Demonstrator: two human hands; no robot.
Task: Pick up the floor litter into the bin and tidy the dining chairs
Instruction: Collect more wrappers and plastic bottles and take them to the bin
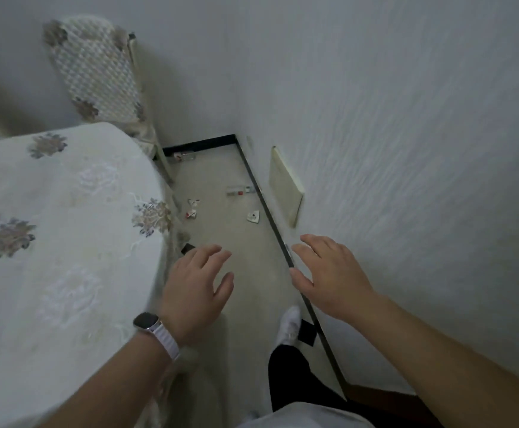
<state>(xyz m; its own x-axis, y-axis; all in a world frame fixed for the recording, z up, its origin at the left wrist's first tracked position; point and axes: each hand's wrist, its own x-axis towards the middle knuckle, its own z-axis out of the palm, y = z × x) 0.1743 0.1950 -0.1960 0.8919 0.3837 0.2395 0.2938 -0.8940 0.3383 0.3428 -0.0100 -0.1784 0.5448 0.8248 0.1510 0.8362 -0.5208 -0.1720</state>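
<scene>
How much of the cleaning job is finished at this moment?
Nothing looks done yet. The left hand and right hand are open and empty. Paper scraps, a white triangular piece and a clear wrapper lie on the floor. The chair stands in the corner, untouched.

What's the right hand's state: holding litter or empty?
Empty, open. The right hand has fingers spread, nothing in them; the triangular paper scrap lies on the floor ahead, untouched.

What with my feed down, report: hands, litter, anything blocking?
Left hand and right hand open, empty. Litter scattered on floor ahead. Table close on left, chair beyond; no bin in view.
</scene>
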